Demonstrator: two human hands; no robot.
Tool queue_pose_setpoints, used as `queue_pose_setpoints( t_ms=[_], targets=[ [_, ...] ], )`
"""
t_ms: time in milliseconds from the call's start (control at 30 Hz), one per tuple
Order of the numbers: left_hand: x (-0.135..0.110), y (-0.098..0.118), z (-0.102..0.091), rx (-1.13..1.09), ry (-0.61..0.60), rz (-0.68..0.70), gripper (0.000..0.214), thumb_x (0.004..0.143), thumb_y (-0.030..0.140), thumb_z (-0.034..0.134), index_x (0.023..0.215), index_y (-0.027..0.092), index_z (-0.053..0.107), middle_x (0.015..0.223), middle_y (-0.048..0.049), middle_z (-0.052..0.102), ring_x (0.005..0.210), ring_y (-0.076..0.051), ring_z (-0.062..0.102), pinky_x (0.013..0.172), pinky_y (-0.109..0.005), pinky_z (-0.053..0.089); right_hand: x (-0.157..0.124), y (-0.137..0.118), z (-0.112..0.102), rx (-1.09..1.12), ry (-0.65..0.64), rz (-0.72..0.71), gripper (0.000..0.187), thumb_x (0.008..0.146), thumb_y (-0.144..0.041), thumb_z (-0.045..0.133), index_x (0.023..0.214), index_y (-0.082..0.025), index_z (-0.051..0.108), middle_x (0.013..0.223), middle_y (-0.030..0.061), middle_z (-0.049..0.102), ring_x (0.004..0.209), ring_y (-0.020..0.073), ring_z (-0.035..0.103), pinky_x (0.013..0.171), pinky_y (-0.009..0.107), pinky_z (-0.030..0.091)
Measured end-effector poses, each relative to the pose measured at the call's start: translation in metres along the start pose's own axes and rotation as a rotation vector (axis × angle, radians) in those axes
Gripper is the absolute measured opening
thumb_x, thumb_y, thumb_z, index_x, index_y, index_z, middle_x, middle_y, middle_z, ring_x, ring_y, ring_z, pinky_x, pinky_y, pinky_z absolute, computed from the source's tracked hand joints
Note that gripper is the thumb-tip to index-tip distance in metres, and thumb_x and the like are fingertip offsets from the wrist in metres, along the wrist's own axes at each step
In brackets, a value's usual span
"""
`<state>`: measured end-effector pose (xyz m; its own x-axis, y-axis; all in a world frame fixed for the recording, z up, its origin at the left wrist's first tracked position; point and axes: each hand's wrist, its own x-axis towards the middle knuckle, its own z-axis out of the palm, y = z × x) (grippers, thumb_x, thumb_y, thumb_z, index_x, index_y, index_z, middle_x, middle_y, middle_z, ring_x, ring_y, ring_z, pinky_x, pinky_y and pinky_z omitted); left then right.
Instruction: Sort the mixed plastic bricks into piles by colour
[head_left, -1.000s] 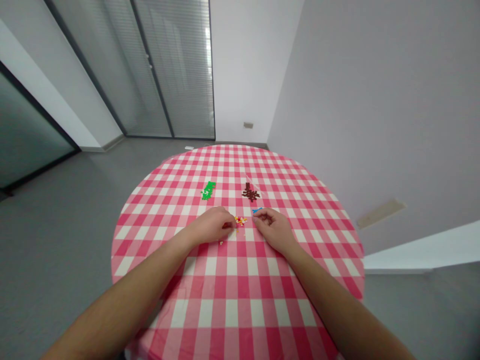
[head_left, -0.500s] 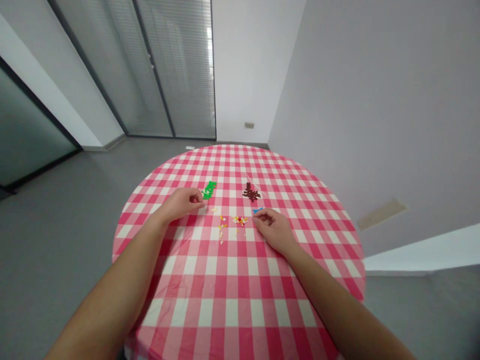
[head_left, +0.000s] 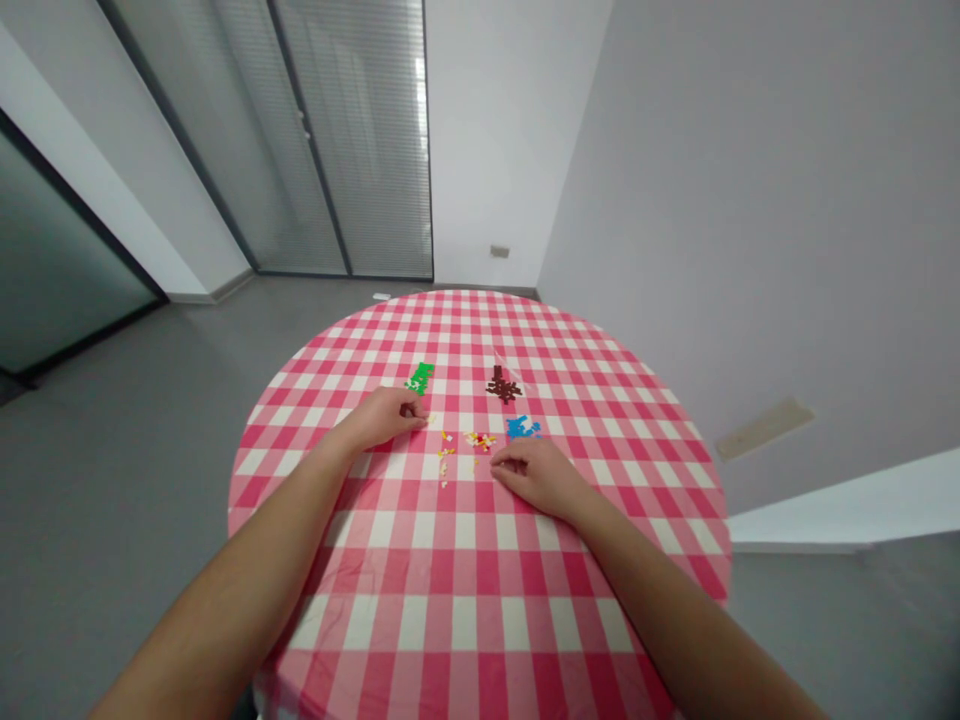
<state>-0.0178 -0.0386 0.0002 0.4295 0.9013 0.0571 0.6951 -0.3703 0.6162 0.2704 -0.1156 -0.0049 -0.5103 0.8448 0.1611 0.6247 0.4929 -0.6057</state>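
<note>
The left hand (head_left: 386, 420) and right hand (head_left: 540, 477) lay apart on a gingham tablecloth (head_left: 465, 600), any grip unclear; a careless brush could have scattered the tiny yellow and red pieces (head_left: 480, 440) between them

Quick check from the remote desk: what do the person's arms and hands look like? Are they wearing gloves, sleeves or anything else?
The left hand and right hand are bare, with no gloves. The left forearm and right forearm show no sleeves within the view. No watch, bracelet, ring or cable is visible on either arm.
</note>
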Motion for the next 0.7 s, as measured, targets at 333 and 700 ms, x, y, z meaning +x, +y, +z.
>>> queue_pose_setpoints(
  t_ms=[333, 700],
  targets=[
    [0.001, 0.008, 0.004, 0.019, 0.039, -0.025, 0.013, 0.078, 0.031, 0.066, 0.078, 0.019, 0.07, 0.078, -0.0038, 0.069, 0.07, -0.018, 0.061, 0.062, -0.029, 0.043, 0.0, -0.001, 0.007, -0.134, -0.043, -0.071, 0.019, 0.087, -0.013, 0.056, 0.078, -0.02, 0.072, 0.084, 0.0056, 0.072, 0.076, 0.0185, 0.064, 0.068, 0.028, 0.043],
    [-0.004, 0.047, 0.037, -0.305, 0.063, 0.126, 0.015, 0.077, 0.028, 0.073, 0.088, 0.018, 0.072, 0.082, -0.0035, 0.072, 0.073, -0.016, 0.063, 0.064, -0.027, 0.045, 0.001, -0.004, 0.011, 0.148, 0.393, 0.111, 0.01, 0.082, -0.02, 0.061, 0.087, -0.021, 0.069, 0.083, 0.0045, 0.074, 0.072, 0.0188, 0.068, 0.065, 0.03, 0.053]
  ],
)
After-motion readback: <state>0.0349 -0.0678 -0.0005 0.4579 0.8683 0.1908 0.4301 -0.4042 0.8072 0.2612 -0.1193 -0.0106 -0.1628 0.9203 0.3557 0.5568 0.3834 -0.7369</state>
